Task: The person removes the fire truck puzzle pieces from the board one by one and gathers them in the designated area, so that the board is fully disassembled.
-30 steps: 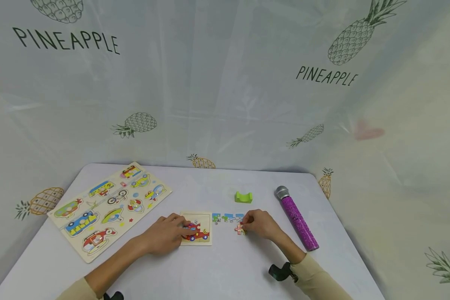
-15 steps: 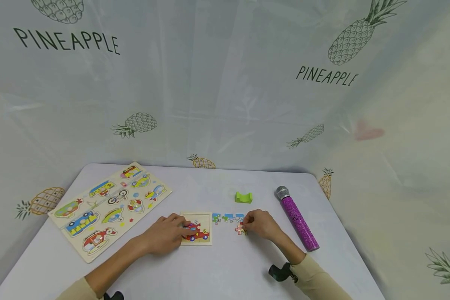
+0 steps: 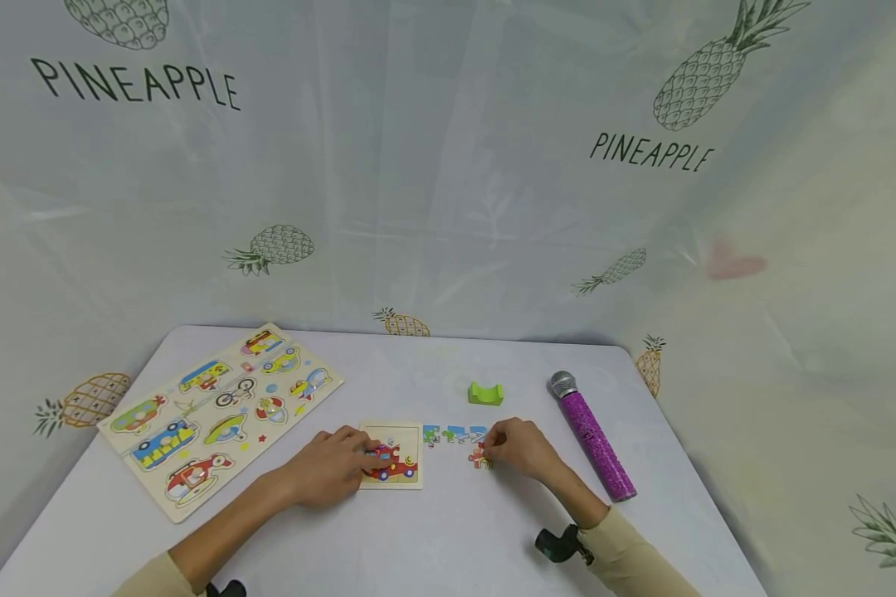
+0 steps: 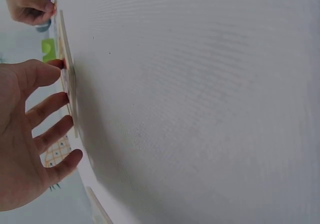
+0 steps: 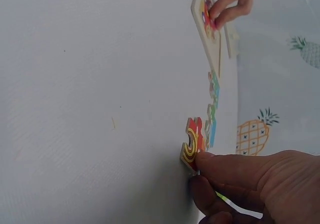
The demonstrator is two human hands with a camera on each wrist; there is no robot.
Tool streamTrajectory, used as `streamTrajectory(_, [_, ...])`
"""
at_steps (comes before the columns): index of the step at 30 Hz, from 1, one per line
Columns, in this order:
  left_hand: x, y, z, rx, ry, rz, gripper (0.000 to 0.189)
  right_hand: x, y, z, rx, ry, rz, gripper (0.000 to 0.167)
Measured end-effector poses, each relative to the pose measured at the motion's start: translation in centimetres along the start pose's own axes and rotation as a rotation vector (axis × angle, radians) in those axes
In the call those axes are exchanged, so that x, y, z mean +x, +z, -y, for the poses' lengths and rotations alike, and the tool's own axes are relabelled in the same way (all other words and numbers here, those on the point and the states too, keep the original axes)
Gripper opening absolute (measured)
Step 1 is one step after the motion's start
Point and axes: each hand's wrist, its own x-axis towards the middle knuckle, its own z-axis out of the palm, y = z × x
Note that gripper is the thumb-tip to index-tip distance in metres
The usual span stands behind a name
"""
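Note:
In the head view my left hand [image 3: 333,466] lies on the left part of a small square wooden puzzle board [image 3: 412,433] showing a red car picture. Its fingers are spread and touch the board, as the left wrist view shows too. My right hand [image 3: 524,448] pinches a red and yellow jigsaw piece [image 5: 189,143] between thumb and fingers, near the tabletop. Several blue and green jigsaw pieces [image 3: 456,433] lie in a row between the board and my right hand. Part of the car picture is hidden under my left fingers.
A large wooden vehicle puzzle board [image 3: 220,406] lies at the left. A small green curved block [image 3: 485,394] stands behind the loose pieces. A glittery purple microphone [image 3: 596,444] lies to the right of my right hand. A pineapple-print curtain [image 3: 448,207] hangs behind the white table [image 3: 418,547].

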Motion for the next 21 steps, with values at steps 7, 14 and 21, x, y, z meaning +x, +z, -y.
streamTrajectory(7, [-0.1, -0.1, 0.0, -0.008, -0.001, 0.010, 0.042, 0.0, 0.1, 0.0, 0.002, -0.024, -0.001, 0.009])
streamTrajectory(14, [-0.5, -0.6, 0.0, -0.046, -0.005, 0.028, 0.043, 0.6, 0.2, 0.8, 0.009, -0.036, -0.039, 0.010])
streamTrajectory(21, [-0.8, -0.8, -0.2, -0.075, 0.003, 0.027, 0.042, 1.8, 1.2, 3.4, 0.032, -0.055, -0.015, 0.008])
